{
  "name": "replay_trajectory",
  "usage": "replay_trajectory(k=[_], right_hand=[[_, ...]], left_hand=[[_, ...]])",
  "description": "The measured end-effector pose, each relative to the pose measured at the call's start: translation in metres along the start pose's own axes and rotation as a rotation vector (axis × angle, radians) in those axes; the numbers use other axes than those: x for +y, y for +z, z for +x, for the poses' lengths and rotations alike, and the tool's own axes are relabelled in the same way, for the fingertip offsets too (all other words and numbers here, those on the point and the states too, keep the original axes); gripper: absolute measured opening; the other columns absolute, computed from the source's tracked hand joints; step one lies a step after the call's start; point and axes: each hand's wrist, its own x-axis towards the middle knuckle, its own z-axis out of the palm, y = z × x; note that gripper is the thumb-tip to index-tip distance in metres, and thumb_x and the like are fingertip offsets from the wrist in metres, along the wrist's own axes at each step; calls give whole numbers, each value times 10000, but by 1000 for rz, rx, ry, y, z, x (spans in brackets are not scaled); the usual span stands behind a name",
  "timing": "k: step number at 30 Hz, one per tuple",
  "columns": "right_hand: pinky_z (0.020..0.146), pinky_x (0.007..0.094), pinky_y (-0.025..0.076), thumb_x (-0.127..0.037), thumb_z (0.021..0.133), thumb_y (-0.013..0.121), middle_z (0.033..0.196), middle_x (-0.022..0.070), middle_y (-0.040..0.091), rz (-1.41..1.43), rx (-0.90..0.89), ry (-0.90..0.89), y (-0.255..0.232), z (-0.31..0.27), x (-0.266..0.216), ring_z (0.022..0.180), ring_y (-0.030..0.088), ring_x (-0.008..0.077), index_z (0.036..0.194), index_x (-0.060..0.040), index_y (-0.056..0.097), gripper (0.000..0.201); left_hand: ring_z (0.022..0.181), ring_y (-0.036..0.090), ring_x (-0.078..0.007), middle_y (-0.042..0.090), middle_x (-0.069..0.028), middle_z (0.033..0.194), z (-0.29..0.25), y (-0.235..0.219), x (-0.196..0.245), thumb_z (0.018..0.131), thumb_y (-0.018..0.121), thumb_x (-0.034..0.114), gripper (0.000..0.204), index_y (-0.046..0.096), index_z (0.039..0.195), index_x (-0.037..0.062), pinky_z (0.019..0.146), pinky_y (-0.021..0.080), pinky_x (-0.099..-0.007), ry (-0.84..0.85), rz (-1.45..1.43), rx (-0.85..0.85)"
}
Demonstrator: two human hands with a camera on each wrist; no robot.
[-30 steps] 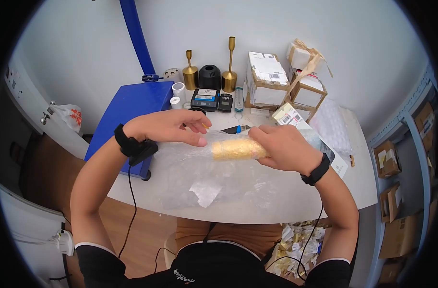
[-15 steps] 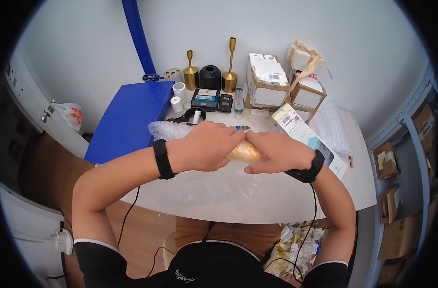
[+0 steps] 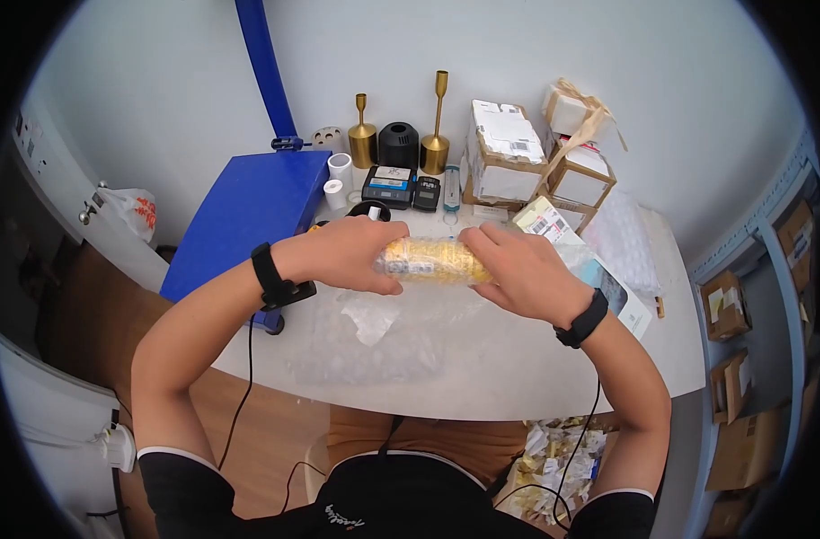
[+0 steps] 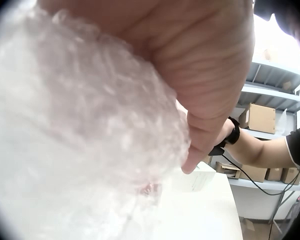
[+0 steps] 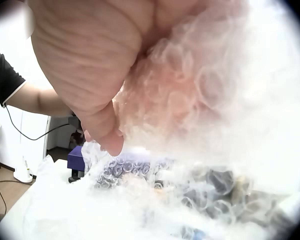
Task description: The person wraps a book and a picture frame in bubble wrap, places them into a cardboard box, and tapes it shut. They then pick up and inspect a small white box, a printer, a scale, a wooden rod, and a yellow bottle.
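A yellow roll-shaped bundle [image 3: 438, 260] wrapped in clear bubble wrap is held level above the table. My left hand [image 3: 354, 255] grips its left end, thumb on the near side. At the other end my right hand [image 3: 528, 271] curls over it, fingers on top and thumb below. Bubble wrap [image 4: 105, 115] fills much of the left wrist view, tucked under the palm. In the right wrist view more bubble wrap [image 5: 185, 90] bulges beside the thumb. A further clear sheet [image 3: 374, 355] with a torn white paper piece [image 3: 370, 320] lies on the table below the hands.
To the left stands a blue platform scale [image 3: 248, 207]. Brass candlesticks [image 3: 435, 153], a label printer [image 3: 391, 187] and paper rolls [image 3: 340, 169] line the back. Taped boxes [image 3: 504, 162] and a printed white carton [image 3: 612, 283] sit at the right, near a shelf rack [image 3: 760, 260].
My left hand, raised apart from the bundle a second ago, came right to meet my right hand and now grips the left end. The hands have spread apart again, showing more of the bundle.
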Motion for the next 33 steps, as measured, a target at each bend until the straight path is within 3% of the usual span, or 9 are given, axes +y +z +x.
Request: replay_trajectory(k=[6,8,12,14,18,20,24,29,33], right_hand=[[700,389,521,-103,732,762,949,72,552,-214,157,-131,4,10,-9,881,622,258,1135,-68,536,464],[705,357,508,-86,691,770,939,55,544,-280,246,-141,8,15,-11,874,598,239,1141,-69,548,502],[717,362,500,-84,670,765,939,65,541,-318,314,-144,7,19,-6,867,586,246,1137,-62,545,517],[735,388,499,-138,709,766,947,81,540,-248,265,-118,2,17,-5,873,579,266,1113,-52,539,471],[748,425,504,-188,739,768,948,120,558,-115,225,-167,-9,18,-3,885,589,309,1088,-36,527,450],[755,436,512,-211,749,777,943,139,581,64,77,-109,-9,21,2,904,602,348,1078,-20,515,461],[776,468,507,-223,774,755,1016,139,616,102,-167,71,-21,26,-3,980,611,375,1119,-46,511,458],[761,416,509,-130,756,759,954,73,585,-148,131,-129,-1,23,-5,926,618,290,1111,-66,533,426],[750,383,484,-84,740,742,944,47,566,-263,217,-188,2,25,-10,895,600,236,1118,-79,554,422]], left_hand=[[941,626,-294,655,-145,978,4,-12,6,816,781,395,519,598,1129,25,804,497,-388,-24,-216,-151],[968,590,-301,636,-143,979,8,-11,13,813,766,410,511,609,1097,15,839,483,-394,199,-114,29],[1003,568,-306,634,-149,962,19,-8,17,811,752,405,513,609,1108,13,863,468,-407,172,43,83],[937,607,-331,648,-166,922,19,-9,21,805,744,387,480,609,1077,15,810,489,-424,185,191,143],[861,644,-363,664,-170,877,22,-8,31,801,751,382,469,600,1061,23,744,502,-446,118,70,74],[813,659,-382,672,-171,861,24,0,31,796,762,374,467,589,1061,31,701,507,-460,243,108,233],[837,664,-370,674,-169,871,20,-2,29,792,780,368,489,584,1089,33,719,510,-448,179,117,223],[832,670,-231,681,-104,885,10,-12,11,802,810,394,508,601,1090,31,720,506,-354,48,-169,-29],[856,646,-164,676,-62,921,4,-16,2,809,814,406,521,612,1108,31,739,499,-318,-3,-280,-147]])
